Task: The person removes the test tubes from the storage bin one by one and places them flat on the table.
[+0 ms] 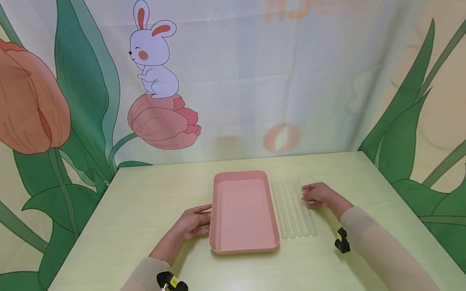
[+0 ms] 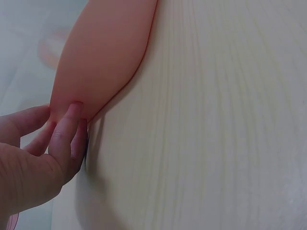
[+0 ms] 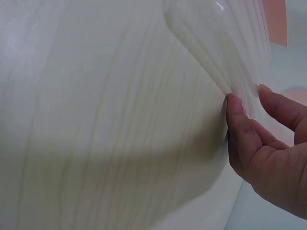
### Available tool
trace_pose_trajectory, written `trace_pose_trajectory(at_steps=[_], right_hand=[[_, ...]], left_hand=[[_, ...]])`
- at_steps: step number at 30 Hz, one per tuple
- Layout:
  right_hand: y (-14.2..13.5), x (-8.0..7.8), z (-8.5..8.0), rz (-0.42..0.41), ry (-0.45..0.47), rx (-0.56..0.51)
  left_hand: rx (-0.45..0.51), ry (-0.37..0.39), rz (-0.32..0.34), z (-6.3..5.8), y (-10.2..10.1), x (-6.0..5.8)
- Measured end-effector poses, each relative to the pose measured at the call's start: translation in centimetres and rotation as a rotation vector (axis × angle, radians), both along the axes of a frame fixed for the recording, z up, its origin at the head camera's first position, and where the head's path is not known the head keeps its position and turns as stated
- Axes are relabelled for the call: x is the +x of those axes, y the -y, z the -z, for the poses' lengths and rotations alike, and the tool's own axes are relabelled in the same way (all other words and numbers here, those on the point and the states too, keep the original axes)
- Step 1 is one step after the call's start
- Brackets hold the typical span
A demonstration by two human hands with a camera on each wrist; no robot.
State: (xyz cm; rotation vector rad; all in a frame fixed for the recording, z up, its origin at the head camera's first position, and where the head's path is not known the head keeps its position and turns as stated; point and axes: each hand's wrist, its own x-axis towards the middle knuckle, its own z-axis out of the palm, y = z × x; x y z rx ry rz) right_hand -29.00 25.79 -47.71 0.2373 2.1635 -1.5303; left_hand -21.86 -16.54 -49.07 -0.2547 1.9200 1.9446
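A pink rectangular tray sits on the table. My left hand is beside its left wall, fingertips against the outside, as the left wrist view also shows. Inside the tray, along the left wall, lies a clear tube. Several more clear tubes lie side by side to the right of the tray. My right hand is at the right edge of this row, fingertips touching the outermost tube. Its thumb and fingers stand apart in the right wrist view.
The pale wood-grain table runs back to a curtain printed with a rabbit and tulips. Black wrist cameras hang at both sleeves. Printed leaves cover the side cloths.
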Motion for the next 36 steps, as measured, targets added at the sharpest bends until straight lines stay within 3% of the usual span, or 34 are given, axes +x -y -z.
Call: trace_pose_trajectory(at_steps=[9,16,19,23,30,36], right_hand=[[0.4,-0.2,-0.3,0.001,0.004,0.054],[-0.3,-1.0,0.4,-0.031,0.016,0.010],[-0.1,-0.8,0.2,-0.028,0.020,0.055],[0.3,0.1,-1.0,-0.011,0.011,0.124],[-0.2,0.4,-2.8,-0.024,-0.035,0.098],[0.2,0.9,-6.2,-0.063,-0.083,0.120]], left_hand=[[-0.007,-0.001,0.002,-0.2,0.0,0.0],[0.006,-0.001,0.002,0.0,0.0,0.0],[0.011,-0.004,0.001,0.1,0.0,0.1],[0.008,-0.005,0.007,0.1,0.0,0.1],[0.000,-0.006,-0.004,0.1,0.0,0.1],[-0.009,0.002,-0.014,0.0,0.0,0.0]])
